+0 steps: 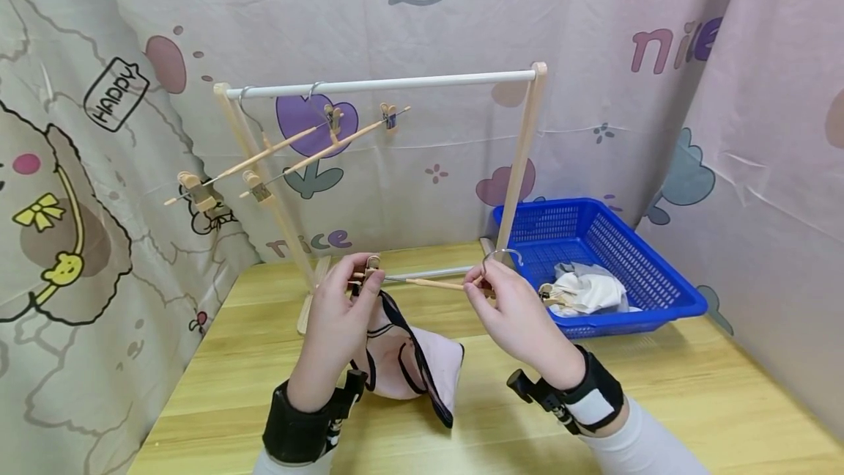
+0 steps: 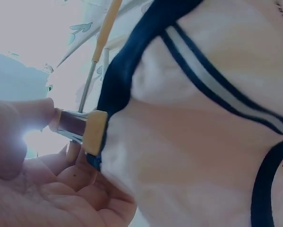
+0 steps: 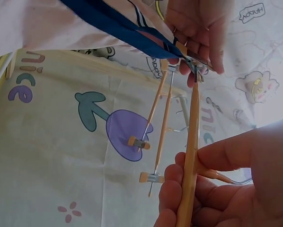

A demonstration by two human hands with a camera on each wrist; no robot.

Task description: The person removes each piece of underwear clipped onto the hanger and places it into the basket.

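My left hand pinches a wooden clip at one end of a clip hanger. In the left wrist view, my thumb presses the clip's tail, and its wooden jaws sit over the dark waistband edge of a pale pink garment. The garment hangs down from there over the table, its dark trim showing. My right hand grips the hanger's wooden bar near the middle, between thumb and fingers. The metal hook rises above that hand, which hides the hanger's far end in the head view.
A small rack stands at the back of the wooden table. Two clip hangers hang at its left side. At right, a blue basket contains white cloth and a clip. Printed curtains surround the table.
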